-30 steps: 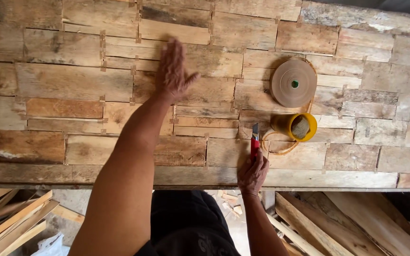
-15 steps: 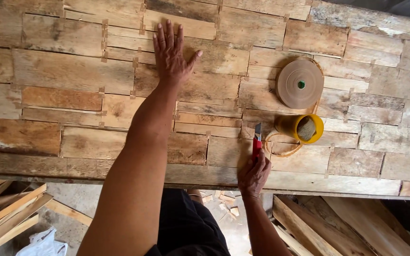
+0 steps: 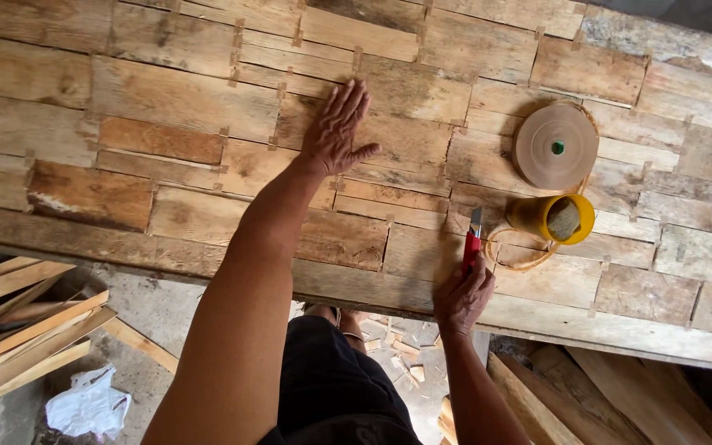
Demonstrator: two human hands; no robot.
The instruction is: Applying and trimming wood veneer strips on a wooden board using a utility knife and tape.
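My left hand (image 3: pixel 338 128) lies flat, fingers spread, on a sheet of thin wood veneer pieces (image 3: pixel 166 99) joined with short strips of brown tape. My right hand (image 3: pixel 463 298) rests at the near edge of the sheet and grips a red utility knife (image 3: pixel 472 243), its blade pointing away from me over the wood. A roll of brown paper tape (image 3: pixel 555 147) lies on the sheet to the right of the knife. Just below the roll stands a yellow cup (image 3: pixel 564 219) with a brownish sponge inside and a loose curl of tape beside it.
The veneer sheet covers a wooden workbench whose near edge (image 3: pixel 208 264) runs across the view. Loose wood strips (image 3: pixel 18 317) are stacked at lower left, more boards (image 3: pixel 620 404) at lower right. A white plastic bag (image 3: pixel 88 404) and wood scraps lie on the floor.
My left hand has slid a little toward me and to the right across the veneer. My right hand with the knife has stayed in place.
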